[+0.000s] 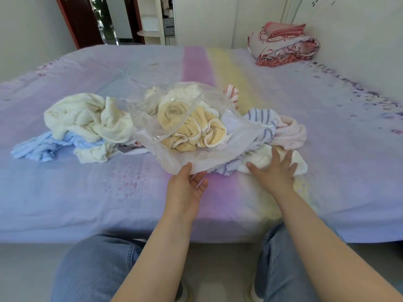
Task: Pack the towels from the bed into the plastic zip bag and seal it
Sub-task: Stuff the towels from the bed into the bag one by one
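Packing underway: left hand (pixel 188 188) pinches plastic zip bag (pixel 196 158) edge, right hand (pixel 275 168) spread flat on white towel (pixel 261 160); next, grip and insert it.

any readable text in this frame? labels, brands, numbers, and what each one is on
None readable.
Plastic zip bag: a faint purplish mark near its lower left edge, too blurred to read.
Bedsheet: purple and pink floral speckle only, no lettering.
Folded quilt at the far corner: red scroll pattern, no words.
Yellow towel in the bag and the loose cream towel: no visible tags or print.
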